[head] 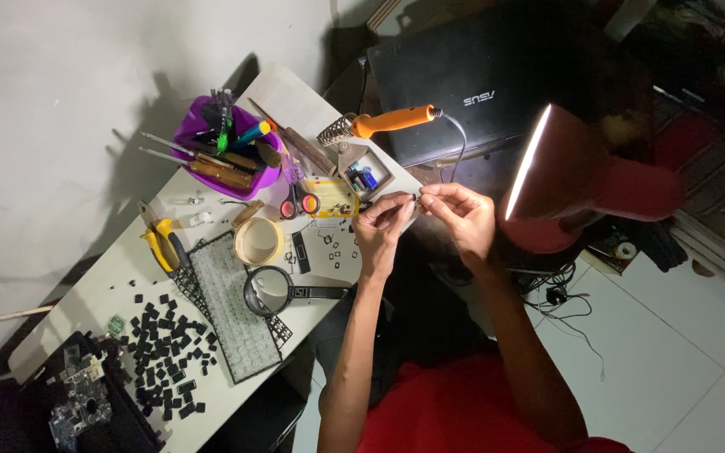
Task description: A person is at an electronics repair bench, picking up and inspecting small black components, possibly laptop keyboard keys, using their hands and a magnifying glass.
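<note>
My left hand (379,225) and my right hand (460,215) meet above the white table's (119,277) right edge. Their fingertips pinch a tiny dark part (414,197) between them; its kind is too small to tell. Just beyond the hands stands a small wooden box (367,172) with blue cells, and an orange-handled soldering iron (383,122) rests in a coil stand. On the table below my left hand lie a magnifying glass (268,290), a stripped keyboard frame (232,306) and several loose black keycaps (161,348).
A purple tub of tools (226,151), red-handled scissors (297,201), a tape roll (258,241) and yellow pliers (161,243) crowd the table. A circuit board (81,403) sits at the lower left. A closed black laptop (463,84) and a red desk lamp (581,180) lie to the right.
</note>
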